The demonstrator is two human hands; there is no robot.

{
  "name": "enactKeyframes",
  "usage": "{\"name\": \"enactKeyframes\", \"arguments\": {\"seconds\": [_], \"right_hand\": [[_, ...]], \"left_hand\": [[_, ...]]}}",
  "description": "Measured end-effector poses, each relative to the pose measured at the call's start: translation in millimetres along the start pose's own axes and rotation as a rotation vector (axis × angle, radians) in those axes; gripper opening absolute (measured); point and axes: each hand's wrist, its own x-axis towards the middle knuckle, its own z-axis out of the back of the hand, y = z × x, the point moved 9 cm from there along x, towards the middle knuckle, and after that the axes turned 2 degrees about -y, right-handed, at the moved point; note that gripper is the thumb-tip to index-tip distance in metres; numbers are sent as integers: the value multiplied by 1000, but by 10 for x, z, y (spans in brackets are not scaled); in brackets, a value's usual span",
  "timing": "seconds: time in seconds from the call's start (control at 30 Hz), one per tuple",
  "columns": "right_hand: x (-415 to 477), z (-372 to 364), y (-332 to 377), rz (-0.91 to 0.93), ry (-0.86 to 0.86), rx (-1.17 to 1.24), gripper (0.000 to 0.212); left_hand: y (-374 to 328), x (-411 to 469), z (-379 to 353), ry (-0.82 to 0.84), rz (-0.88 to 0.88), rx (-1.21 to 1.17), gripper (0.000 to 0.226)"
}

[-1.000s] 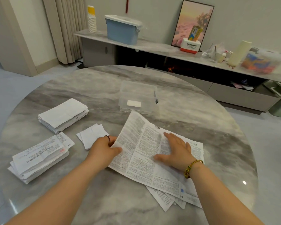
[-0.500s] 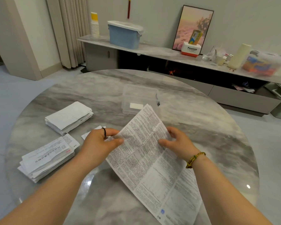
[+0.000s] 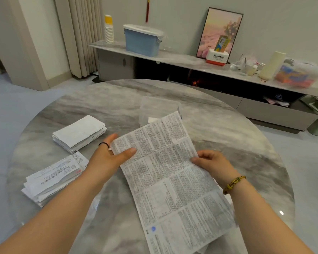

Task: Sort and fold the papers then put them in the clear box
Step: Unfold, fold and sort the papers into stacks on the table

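Note:
A long printed sheet [image 3: 173, 176] hangs lifted above the round marble table [image 3: 246, 153]. My left hand [image 3: 108, 158] pinches its left edge with the thumb on top. My right hand [image 3: 211, 164] grips its right edge, fingers curled. The clear box [image 3: 154, 107] stands behind the sheet's top end, a small white paper inside it. A stack of folded white papers [image 3: 79, 132] lies at the left. Nearer me on the left is a second stack of printed folded papers [image 3: 51, 178].
Beyond the table runs a long low cabinet [image 3: 191, 61] with a blue lidded bin [image 3: 141, 41], stacked paper cups [image 3: 108, 30], a framed picture [image 3: 220, 32] and other clutter. More paper shows under the sheet at the bottom edge.
The sheet lay flat on other papers a second ago. Both hands have lifted it off the table and now hold it up lengthwise, its top end toward the clear box.

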Motion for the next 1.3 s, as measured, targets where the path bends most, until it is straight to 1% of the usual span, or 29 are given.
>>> {"name": "enactKeyframes", "arguments": {"seconds": [0.07,0.13,0.17,0.23,0.27,0.3,0.33,0.47,0.53,0.6,0.7,0.83,0.87,0.93,0.97,1.0,1.03,1.07,1.1,1.13,1.17,1.2,1.23,1.27,1.3], "right_hand": [[-46,37,17,-5,-27,103,20],[-101,56,48,-3,-48,199,20],[-129,57,78,3,-59,225,20],[-173,44,134,15,-78,254,18],[-203,24,168,17,-80,270,17],[-235,-2,196,19,-76,289,17],[-274,-41,218,18,-61,302,17],[-445,-300,237,6,79,248,14],[-490,-402,221,-8,148,199,13],[-484,-442,186,-27,178,184,15],[-417,-425,148,-36,184,204,19],[-345,-404,109,-75,224,283,26],[-327,-389,90,-88,223,308,27],[-282,-364,59,-109,208,391,25],[-252,-349,37,-97,210,441,20],[-243,-342,57,-74,203,466,9],[-246,-348,100,-39,210,491,19],[-243,-341,109,-14,203,465,42],[-233,-335,104,8,197,443,57],[-246,-330,136,29,178,409,58],[-242,-340,149,46,192,387,45],[-235,-347,180,50,192,432,19],[-216,-311,170,38,149,464,19],[-195,-271,118,5,101,445,36],[-197,-246,83,-25,81,438,38]], "left_hand": [[51,-9,15,11,38,-15,75],[141,-34,27,42,109,-9,86],[157,-69,14,85,130,-3,78],[163,-183,-91,240,163,43,38],[186,-237,-125,292,180,67,23],[197,-273,-124,308,194,67,16],[204,-285,-97,303,200,47,14],[196,-249,59,247,202,-5,12],[191,-231,111,217,203,19,14],[186,-206,132,205,191,42,17],[172,-185,132,221,186,12,20],[147,-176,97,299,242,-140,26],[143,-173,79,321,258,-181,30],[146,-179,23,361,283,-229,44],[144,-188,-6,372,291,-248,51],[138,-197,-19,373,292,-266,55],[117,-215,-36,372,291,-281,57],[108,-215,-41,370,286,-296,59],[92,-223,-44,370,285,-307,59],[97,-215,-32,364,283,-314,59],[101,-205,-17,354,285,-309,57],[120,-191,2,338,288,-288,55],[136,-191,16,318,298,-261,51],[162,-185,31,294,304,-229,45],[166,-186,43,266,298,-203,36]]}}
